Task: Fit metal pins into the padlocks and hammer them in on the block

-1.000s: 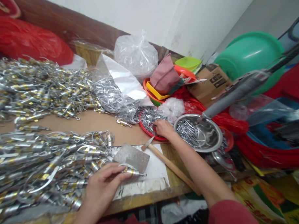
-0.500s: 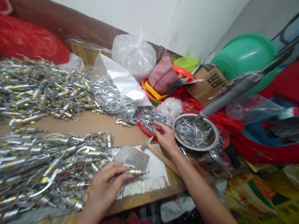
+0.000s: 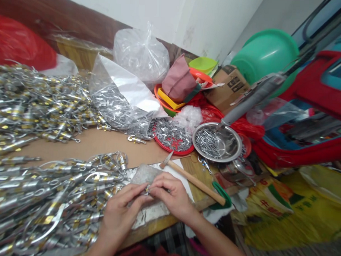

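Fingertips of my left hand (image 3: 125, 205) pinch a small metal fitting (image 3: 147, 190) over the front of the bench. My right hand (image 3: 171, 193) meets it from the other side, its fingers closed at the fitting; whether a smaller part sits between them is hidden. Behind the hands lies a grey metal plate (image 3: 145, 174) on white paper. A hammer with a wooden handle (image 3: 196, 182) rests just beyond my right hand. The red dish (image 3: 175, 151) of small metal clips and the steel bowl (image 3: 231, 145) of metal pins stand farther back.
Heaps of metal fittings (image 3: 39, 104) cover the left side, with more at the front left (image 3: 56, 198). Clear bags (image 3: 142, 54), a cardboard box (image 3: 227, 89) and a green basin (image 3: 268, 56) stand at the back. A grey tool (image 3: 252, 99) slants over the steel bowl.
My right hand has come from the red dish to the fitting in my left hand, and its fingers have closed there. The camera view has shifted a little to the right.
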